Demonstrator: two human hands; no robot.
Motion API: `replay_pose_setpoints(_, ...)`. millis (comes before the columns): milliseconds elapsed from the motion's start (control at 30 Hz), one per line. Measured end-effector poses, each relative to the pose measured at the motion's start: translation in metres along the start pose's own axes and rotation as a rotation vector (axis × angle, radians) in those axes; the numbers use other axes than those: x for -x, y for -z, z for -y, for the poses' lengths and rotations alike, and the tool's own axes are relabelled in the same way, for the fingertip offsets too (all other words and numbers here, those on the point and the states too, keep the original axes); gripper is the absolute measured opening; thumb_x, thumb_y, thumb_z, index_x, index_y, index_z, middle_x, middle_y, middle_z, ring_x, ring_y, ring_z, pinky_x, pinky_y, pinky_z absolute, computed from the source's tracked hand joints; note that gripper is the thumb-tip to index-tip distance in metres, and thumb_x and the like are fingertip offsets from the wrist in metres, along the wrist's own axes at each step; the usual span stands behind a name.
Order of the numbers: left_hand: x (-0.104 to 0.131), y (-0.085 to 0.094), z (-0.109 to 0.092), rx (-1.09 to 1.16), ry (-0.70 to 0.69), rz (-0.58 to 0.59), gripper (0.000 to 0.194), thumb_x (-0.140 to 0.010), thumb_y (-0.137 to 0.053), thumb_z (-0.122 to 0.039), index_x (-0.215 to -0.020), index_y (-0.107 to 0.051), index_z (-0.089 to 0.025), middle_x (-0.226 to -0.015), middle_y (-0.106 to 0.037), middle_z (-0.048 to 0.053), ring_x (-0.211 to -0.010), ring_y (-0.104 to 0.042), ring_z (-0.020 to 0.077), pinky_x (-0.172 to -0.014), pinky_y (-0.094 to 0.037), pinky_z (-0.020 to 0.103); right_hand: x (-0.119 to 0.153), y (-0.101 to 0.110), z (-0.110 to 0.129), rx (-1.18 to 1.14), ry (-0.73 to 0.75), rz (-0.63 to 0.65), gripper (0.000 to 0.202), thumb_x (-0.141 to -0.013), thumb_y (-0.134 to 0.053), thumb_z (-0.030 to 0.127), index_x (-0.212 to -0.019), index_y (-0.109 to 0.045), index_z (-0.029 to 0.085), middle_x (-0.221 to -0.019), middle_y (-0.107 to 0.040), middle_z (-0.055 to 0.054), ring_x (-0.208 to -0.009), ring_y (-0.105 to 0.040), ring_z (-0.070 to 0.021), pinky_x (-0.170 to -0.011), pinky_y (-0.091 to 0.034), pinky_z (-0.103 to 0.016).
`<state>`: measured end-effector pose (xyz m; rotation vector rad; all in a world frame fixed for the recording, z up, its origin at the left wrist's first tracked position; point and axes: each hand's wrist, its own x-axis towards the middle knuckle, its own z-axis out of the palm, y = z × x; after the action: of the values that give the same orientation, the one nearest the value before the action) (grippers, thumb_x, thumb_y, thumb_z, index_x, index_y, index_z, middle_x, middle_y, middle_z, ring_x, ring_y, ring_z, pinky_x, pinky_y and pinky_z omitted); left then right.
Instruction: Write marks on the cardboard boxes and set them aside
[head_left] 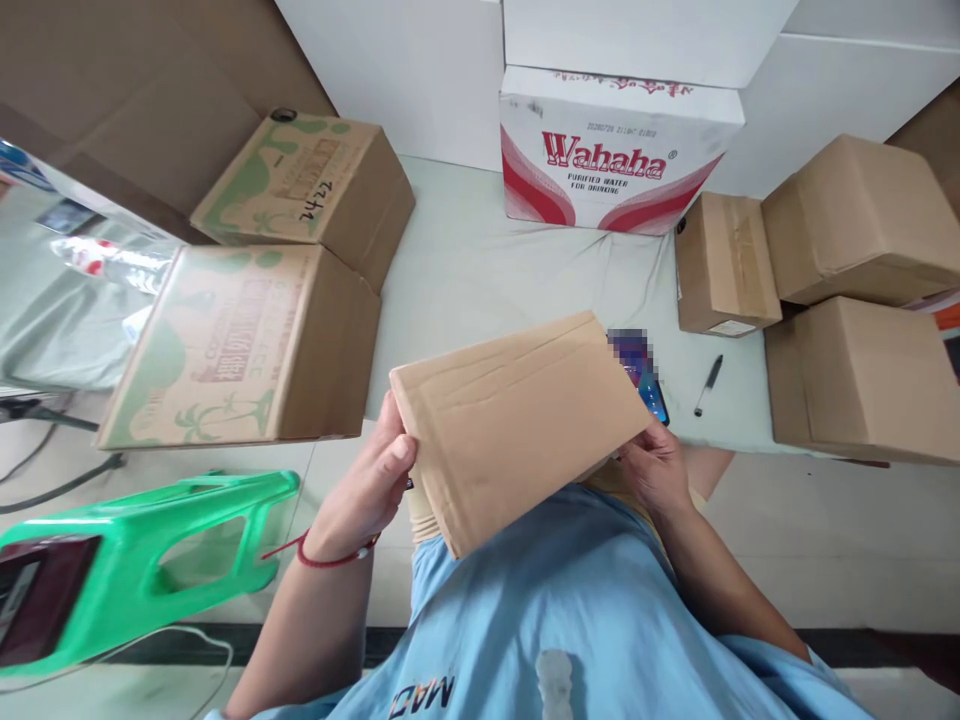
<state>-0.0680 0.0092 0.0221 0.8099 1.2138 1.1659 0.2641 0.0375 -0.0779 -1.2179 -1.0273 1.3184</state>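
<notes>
A flat, folded brown cardboard box (517, 420) is held up in front of my body, tilted with its right end higher. My left hand (382, 470) grips its left edge, thumb on the near face and fingers behind. At the lower right corner, my right hand (654, 462) pinches the cardboard between thumb and fingers. Partly hidden behind the box's right end, a phone (651, 385) lies on the cloth-covered table (450, 260). A black and clear pen (709, 385) rests a little farther right.
Two printed cartons (300, 180) (225, 350) stand at the left. A white and red Wahaha carton (611, 160) is at the back, with several plain brown boxes (847, 370) on the right. A green plastic stool (135, 550) with a dark object on it stands on the floor at lower left.
</notes>
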Motion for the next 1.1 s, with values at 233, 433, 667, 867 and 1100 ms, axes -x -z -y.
replay_pose_setpoints(233, 0.011, 0.000, -0.011, -0.178, -0.214, 0.008, 0.084, -0.064, -0.099, -0.044, -0.140, -0.065, -0.027, -0.133, -0.067, 0.010, -0.115, -0.067, 0.0320, -0.088, -0.060, 0.033, -0.003, 0.009, -0.001, 0.011, 0.060, 0.014, 0.022, -0.087, -0.088, 0.037, -0.107, -0.086, 0.030, -0.141, -0.078, -0.006, -0.135, -0.071, -0.0291, -0.117, -0.057, -0.052)
replay_pose_setpoints(433, 0.012, -0.005, -0.015, -0.162, -0.263, -0.037, 0.084, -0.066, -0.101, -0.062, -0.135, -0.071, -0.026, -0.128, -0.070, 0.011, -0.108, -0.069, 0.0290, -0.085, -0.061, 0.033, -0.006, 0.012, 0.009, -0.011, 0.050, 0.081, 0.015, -0.094, -0.084, 0.041, -0.107, -0.087, 0.034, -0.120, -0.084, -0.002, -0.118, -0.077, -0.0237, -0.116, -0.055, -0.046)
replay_pose_setpoints(667, 0.012, -0.005, -0.023, 0.021, -0.056, -0.294, 0.061, -0.077, -0.090, -0.073, -0.107, -0.075, -0.022, -0.088, -0.075, 0.002, -0.078, -0.074, 0.0218, -0.063, -0.063, 0.028, 0.002, -0.016, 0.029, -0.105, -0.234, 0.195, 0.057, -0.091, -0.085, 0.053, -0.143, -0.073, 0.036, -0.114, -0.084, -0.005, -0.097, -0.079, -0.0218, -0.087, -0.061, -0.035)
replay_pose_setpoints(867, -0.013, -0.009, -0.043, 0.061, 0.039, -0.357, 0.054, -0.067, -0.101, -0.062, -0.084, -0.070, -0.021, -0.064, -0.063, -0.005, -0.045, -0.053, 0.0091, -0.039, -0.046, 0.019, -0.034, -0.037, 0.033, -0.316, -0.472, 0.032, 0.050, -0.073, -0.097, 0.056, -0.109, -0.081, 0.026, -0.099, -0.082, -0.003, -0.086, -0.073, -0.0179, -0.078, -0.061, -0.031)
replay_pose_setpoints(1100, -0.034, -0.021, -0.048, 0.036, -0.232, -0.360, 0.039, -0.074, -0.101, -0.048, -0.084, -0.076, -0.022, -0.080, -0.067, 0.001, -0.067, -0.064, 0.0121, -0.058, -0.062, 0.022, -0.046, -0.039, 0.038, -0.366, -0.335, 0.082, 0.060, -0.074, -0.099, 0.047, -0.129, -0.076, 0.034, -0.120, -0.079, 0.000, -0.111, -0.073, -0.0176, -0.098, -0.059, -0.033)
